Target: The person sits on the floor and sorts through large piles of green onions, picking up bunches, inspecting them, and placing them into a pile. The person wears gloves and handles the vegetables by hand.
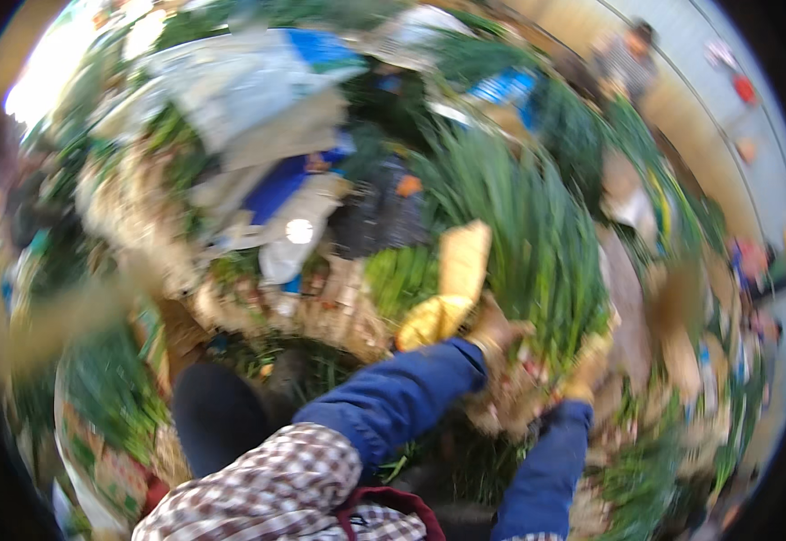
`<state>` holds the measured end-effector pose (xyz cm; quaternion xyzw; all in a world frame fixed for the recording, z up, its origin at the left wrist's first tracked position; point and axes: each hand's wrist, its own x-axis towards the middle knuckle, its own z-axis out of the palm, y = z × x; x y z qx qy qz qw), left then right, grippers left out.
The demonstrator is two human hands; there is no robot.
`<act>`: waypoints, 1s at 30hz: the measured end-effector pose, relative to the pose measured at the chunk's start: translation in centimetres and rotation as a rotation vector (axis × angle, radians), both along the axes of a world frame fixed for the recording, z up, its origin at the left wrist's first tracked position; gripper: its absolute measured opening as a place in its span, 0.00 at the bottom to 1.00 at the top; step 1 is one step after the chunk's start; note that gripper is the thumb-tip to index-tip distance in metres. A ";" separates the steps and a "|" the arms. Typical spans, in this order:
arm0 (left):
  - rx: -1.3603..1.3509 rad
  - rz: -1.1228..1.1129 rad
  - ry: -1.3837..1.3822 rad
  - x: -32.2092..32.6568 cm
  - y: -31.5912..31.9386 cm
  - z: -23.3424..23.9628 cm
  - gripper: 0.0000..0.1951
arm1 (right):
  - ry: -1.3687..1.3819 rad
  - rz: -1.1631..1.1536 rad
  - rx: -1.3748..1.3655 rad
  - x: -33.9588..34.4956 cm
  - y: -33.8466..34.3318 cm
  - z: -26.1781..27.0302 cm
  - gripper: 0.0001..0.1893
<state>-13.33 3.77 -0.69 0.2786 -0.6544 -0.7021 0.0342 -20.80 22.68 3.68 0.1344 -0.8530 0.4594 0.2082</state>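
Observation:
A large bundle of spring onions lies before me, its long green leaves spread away from me and its pale, rooted ends close to my arms. At the left side of its base is my left hand, with fingers against the stalks. My right hand is around the base's right side, blurred. The two hands hold the bundle between them. Just left of my left hand lies a yellow item, perhaps a glove or bag, with a tan flap standing up from it.
More onion bundles lie all around. Beyond are pale plastic sheets, a black plastic bag and a blue-and-white wrapper. Leafy bundles in an open bag are at lower left. A person is at the upper right.

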 end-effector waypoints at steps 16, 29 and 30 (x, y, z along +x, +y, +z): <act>0.578 -0.129 0.023 3.9 -5.6 -0.1 0.26 | -0.638 -0.274 0.353 6.1 1.5 -4.8 0.42; -0.191 -0.359 0.024 -7.0 -1.1 -3.9 0.66 | -0.162 -0.288 -0.171 10.0 -3.9 -4.9 0.28; -0.210 -0.354 -0.062 -7.6 -1.2 -3.8 0.68 | -0.156 -0.218 -0.154 10.7 -5.5 -5.5 0.27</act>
